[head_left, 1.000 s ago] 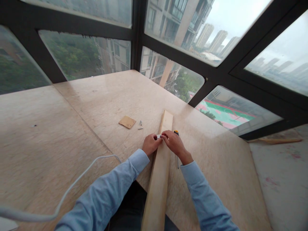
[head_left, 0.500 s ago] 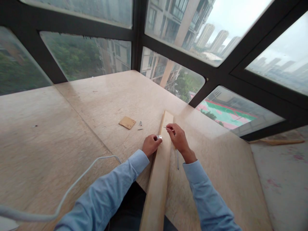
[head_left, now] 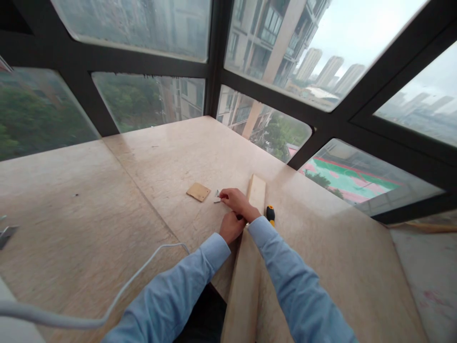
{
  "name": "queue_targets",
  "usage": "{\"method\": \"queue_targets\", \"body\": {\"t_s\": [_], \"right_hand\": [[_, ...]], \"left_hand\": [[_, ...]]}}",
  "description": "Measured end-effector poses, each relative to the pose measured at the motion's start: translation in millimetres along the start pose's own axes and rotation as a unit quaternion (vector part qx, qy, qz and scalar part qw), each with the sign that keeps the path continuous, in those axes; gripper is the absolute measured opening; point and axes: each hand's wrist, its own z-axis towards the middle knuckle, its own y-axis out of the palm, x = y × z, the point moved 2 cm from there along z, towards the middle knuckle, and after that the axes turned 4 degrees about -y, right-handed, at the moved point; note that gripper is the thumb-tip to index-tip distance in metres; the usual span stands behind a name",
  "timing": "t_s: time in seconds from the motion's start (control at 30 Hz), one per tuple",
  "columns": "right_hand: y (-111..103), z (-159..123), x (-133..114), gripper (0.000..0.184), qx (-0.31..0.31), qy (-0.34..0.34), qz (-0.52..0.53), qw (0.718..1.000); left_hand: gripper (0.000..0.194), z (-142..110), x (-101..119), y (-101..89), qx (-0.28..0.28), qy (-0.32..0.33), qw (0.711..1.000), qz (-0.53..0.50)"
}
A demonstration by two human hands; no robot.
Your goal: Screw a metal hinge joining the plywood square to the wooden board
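My left hand is closed at the left edge of a long pale wooden board. A small metal bracket, held against the board there, is mostly covered by my right wrist. Crossing over the board and my left hand, my right hand has its fingers drawn together beside several small screws on the tabletop. What is between those fingertips is hidden. A thin tan square plate with small holes lies left of the screws. Right of the board is a screwdriver with a black and yellow handle.
The pale marble-look tabletop runs back to dark window frames. A white cable curves across the left front. Far left lies a small metal piece. A seam crosses the tabletop on the left.
My right hand has moved left from above the board, where it pinched a thin screw-like piece, to the loose screws. The screwdriver handle has come into sight. The view has shifted slightly.
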Motion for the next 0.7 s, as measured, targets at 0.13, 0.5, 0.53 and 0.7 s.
{"method": "queue_targets", "body": {"t_s": [0.13,0.5,0.53,0.7], "right_hand": [[0,-3,-1,0.020,0.013,0.008,0.000,1.000],[-15,-152,20,0.021,0.253,0.112,0.150,0.949],[-8,-168,21,0.026,0.260,0.121,0.145,0.947],[41,-220,3,0.072,0.190,0.179,0.148,0.954]], "left_hand": [[0.022,2,-2,1.6,-0.005,0.002,1.000,-0.012],[0.031,-1,4,-7.7,-0.013,-0.024,0.999,0.026],[0.031,-2,4,-8.0,-0.007,-0.029,0.999,0.027],[0.033,-3,3,-5.7,0.029,-0.034,0.999,0.032]]}}
